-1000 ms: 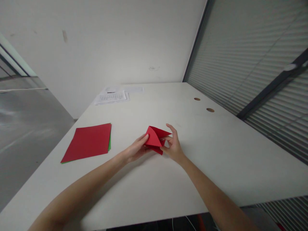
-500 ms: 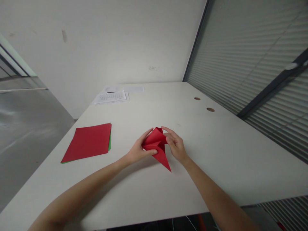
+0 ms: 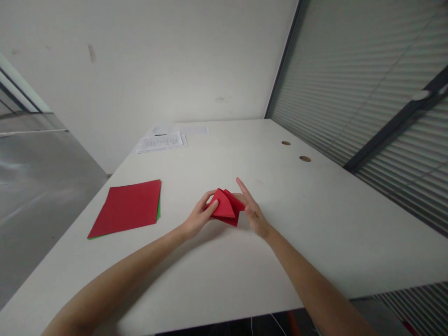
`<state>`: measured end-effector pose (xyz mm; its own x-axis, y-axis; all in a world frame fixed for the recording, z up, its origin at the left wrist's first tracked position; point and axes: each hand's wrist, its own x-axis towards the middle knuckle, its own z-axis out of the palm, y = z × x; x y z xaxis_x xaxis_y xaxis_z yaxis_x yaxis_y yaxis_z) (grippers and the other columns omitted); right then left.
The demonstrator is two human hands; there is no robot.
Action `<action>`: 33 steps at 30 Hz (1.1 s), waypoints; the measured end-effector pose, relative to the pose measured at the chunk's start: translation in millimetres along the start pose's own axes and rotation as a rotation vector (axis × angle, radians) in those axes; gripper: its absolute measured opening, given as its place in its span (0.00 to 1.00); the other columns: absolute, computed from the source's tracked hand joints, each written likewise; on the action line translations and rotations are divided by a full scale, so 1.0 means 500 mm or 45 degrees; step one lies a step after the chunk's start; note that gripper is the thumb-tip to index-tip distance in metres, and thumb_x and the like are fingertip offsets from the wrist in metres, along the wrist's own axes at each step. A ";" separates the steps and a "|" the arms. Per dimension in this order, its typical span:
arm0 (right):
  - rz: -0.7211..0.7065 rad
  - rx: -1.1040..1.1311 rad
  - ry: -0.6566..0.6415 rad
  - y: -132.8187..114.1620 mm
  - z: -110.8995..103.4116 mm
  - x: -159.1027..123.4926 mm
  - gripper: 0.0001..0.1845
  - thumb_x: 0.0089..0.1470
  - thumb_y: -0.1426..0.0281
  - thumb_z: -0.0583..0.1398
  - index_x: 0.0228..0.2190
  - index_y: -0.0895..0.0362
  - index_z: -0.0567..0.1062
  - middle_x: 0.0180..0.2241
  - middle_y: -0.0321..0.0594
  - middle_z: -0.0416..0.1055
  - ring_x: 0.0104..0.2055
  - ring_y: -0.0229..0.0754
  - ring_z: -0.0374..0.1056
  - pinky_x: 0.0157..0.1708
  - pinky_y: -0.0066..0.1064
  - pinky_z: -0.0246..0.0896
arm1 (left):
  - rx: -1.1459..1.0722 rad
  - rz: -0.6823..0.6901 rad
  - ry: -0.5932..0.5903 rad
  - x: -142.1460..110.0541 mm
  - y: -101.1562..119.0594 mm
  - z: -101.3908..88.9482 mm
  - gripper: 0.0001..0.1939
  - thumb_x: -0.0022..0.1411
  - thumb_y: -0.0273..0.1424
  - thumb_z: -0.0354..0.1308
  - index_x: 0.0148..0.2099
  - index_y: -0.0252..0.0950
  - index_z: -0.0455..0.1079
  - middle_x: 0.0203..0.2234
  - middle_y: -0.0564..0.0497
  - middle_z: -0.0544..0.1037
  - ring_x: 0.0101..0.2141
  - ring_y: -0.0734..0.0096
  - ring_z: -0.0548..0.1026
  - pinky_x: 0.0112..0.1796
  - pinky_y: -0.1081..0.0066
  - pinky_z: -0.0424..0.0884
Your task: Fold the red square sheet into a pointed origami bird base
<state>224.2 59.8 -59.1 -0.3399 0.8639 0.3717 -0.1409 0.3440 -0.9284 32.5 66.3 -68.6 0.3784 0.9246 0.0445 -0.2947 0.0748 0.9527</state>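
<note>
Raised lower point of red paper (image 3: 224,205) since earlier frame, with creases made, flaps (image 3: 235,202) unflattened, left hand (image 3: 198,219) pinching, right hand (image 3: 258,220) extending index finger (image 3: 244,189), remaining grip indeterminable

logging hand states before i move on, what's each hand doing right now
Left hand: closed on the folded red paper, thumb on top.
Right hand: index finger extended, at the paper's right side; whether it grips cannot be told.

We see dim, even, greyish light, with the wall (image 3: 182,60) palest low down, near the tabletop (image 3: 224,280). Soft shadows lie under the forearms (image 3: 140,261), and faint glare streaks the floor (image 3: 42,182). We find fine detail slightly soft and the edges stretched wide.
</note>
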 end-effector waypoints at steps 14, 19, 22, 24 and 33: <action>-0.105 -0.218 0.111 0.005 0.005 0.002 0.47 0.53 0.57 0.64 0.66 0.48 0.47 0.43 0.43 0.74 0.48 0.48 0.68 0.56 0.45 0.57 | -0.289 -0.165 0.069 0.008 0.013 -0.006 0.20 0.59 0.43 0.63 0.44 0.31 0.73 0.36 0.45 0.77 0.33 0.68 0.72 0.37 0.69 0.70; -0.176 -0.499 0.184 0.003 -0.002 0.003 0.32 0.52 0.64 0.66 0.57 0.48 0.65 0.38 0.40 0.76 0.47 0.49 0.68 0.57 0.49 0.54 | -0.334 -0.132 0.141 0.019 0.006 -0.019 0.17 0.59 0.40 0.63 0.42 0.30 0.74 0.33 0.46 0.78 0.31 0.71 0.72 0.33 0.72 0.70; -0.284 -0.748 0.130 0.004 -0.004 0.006 0.17 0.52 0.64 0.66 0.45 0.48 0.75 0.39 0.41 0.76 0.48 0.50 0.67 0.53 0.50 0.56 | -0.383 -0.104 0.276 0.025 0.002 -0.022 0.17 0.56 0.39 0.66 0.40 0.31 0.73 0.31 0.49 0.77 0.28 0.73 0.71 0.29 0.74 0.70; -0.371 -0.873 0.101 0.008 -0.002 0.009 0.06 0.53 0.67 0.65 0.36 0.50 0.78 0.37 0.40 0.76 0.46 0.49 0.67 0.51 0.49 0.57 | -0.431 -0.085 0.382 0.027 0.002 -0.022 0.18 0.52 0.40 0.69 0.39 0.31 0.72 0.29 0.51 0.76 0.27 0.75 0.70 0.26 0.76 0.69; -0.300 -0.961 0.130 0.025 0.007 0.004 0.06 0.50 0.65 0.66 0.32 0.52 0.79 0.48 0.46 0.64 0.54 0.53 0.60 0.54 0.51 0.58 | -0.370 0.151 0.574 0.022 0.008 -0.013 0.24 0.45 0.39 0.74 0.38 0.36 0.66 0.30 0.54 0.78 0.27 0.76 0.73 0.27 0.79 0.67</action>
<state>218.3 64.7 -70.1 -0.2876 0.7541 0.5905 0.4819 0.6467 -0.5912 29.8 79.1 -66.1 -0.0668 0.9966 -0.0478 -0.5671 0.0015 0.8236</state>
